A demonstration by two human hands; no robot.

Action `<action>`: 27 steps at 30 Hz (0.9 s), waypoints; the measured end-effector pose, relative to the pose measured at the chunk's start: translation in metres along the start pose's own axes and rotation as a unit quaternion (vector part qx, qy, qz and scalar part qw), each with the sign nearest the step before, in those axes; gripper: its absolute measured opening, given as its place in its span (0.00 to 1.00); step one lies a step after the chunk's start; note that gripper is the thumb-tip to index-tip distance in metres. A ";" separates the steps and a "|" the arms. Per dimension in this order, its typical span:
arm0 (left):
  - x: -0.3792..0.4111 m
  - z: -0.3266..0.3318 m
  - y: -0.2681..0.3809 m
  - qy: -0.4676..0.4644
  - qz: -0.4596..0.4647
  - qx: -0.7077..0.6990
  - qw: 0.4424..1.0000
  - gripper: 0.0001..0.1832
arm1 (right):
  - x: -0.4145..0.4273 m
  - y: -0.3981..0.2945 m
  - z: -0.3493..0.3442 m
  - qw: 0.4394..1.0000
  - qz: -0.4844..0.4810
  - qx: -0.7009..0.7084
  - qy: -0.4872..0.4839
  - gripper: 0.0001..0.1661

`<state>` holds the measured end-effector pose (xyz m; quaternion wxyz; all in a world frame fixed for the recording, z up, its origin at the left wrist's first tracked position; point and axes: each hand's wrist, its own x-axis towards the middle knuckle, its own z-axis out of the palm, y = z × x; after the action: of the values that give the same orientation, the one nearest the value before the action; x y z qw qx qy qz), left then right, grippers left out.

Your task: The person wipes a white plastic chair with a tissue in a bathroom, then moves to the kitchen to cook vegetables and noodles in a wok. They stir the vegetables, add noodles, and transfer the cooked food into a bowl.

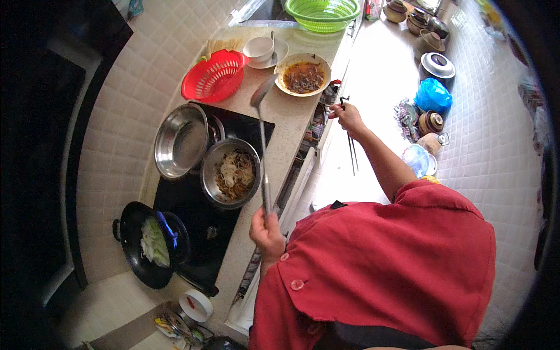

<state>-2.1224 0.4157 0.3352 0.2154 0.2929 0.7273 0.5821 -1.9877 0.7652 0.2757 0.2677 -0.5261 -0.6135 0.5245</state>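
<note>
My left hand (pixel 267 234) grips the lower end of a long-handled metal ladle (pixel 264 153). Its scoop slants up over the counter, close to a white plate of brown sauce with dark bits (pixel 302 75). In my right hand (pixel 348 118) is a pair of long dark chopsticks (pixel 352 153), hanging down past the counter's front edge. A steel bowl of noodles and shredded food (pixel 235 175) sits on the black stove, near the ladle handle. Beside it stands a wide steel basin (pixel 183 140). Pale green sliced vegetable (pixel 154 243) lies in a black wok (pixel 131 258) with blue flame (pixel 168 229) beside it.
A red plastic colander (pixel 214 78), a white bowl (pixel 259 49) on a plate and a green basket (pixel 323 15) line the counter. Below its edge is an open drawer (pixel 297 175). Several jars, a lidded pot (pixel 437 65) and a blue bag (pixel 433 95) stand along the right wall.
</note>
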 end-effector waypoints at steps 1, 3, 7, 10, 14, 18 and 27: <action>0.003 0.011 -0.005 -0.007 0.004 0.005 1.000 0.15 | 0.008 0.010 0.002 0.998 0.054 0.017 0.021 0.15; 0.008 0.030 -0.014 -0.030 0.040 0.055 0.997 0.15 | 0.021 0.025 0.008 0.999 0.038 0.009 -0.018 0.15; 0.019 0.052 -0.034 -0.029 0.100 0.156 0.982 0.16 | 0.027 0.032 0.025 0.997 0.031 0.028 -0.062 0.14; 0.031 0.055 -0.051 -0.030 0.100 0.179 0.978 0.17 | 0.004 0.027 0.042 0.990 -0.040 -0.091 -0.101 0.14; 0.039 0.048 -0.061 0.010 0.163 0.246 0.955 0.19 | -0.045 0.020 0.062 0.969 -0.035 -0.075 -0.234 0.16; 0.029 0.033 -0.052 0.013 0.193 0.231 0.954 0.20 | -0.068 0.014 0.070 0.946 -0.089 -0.142 -0.279 0.17; -0.016 -0.019 -0.019 0.101 0.167 0.206 0.959 0.21 | -0.067 -0.019 0.097 0.909 -0.166 -0.205 -0.322 0.16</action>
<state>-2.1264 0.3888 0.3207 -0.0245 0.3881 0.7903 0.4735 -2.0596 0.6703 0.2786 0.0249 -0.2626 -0.8390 0.4758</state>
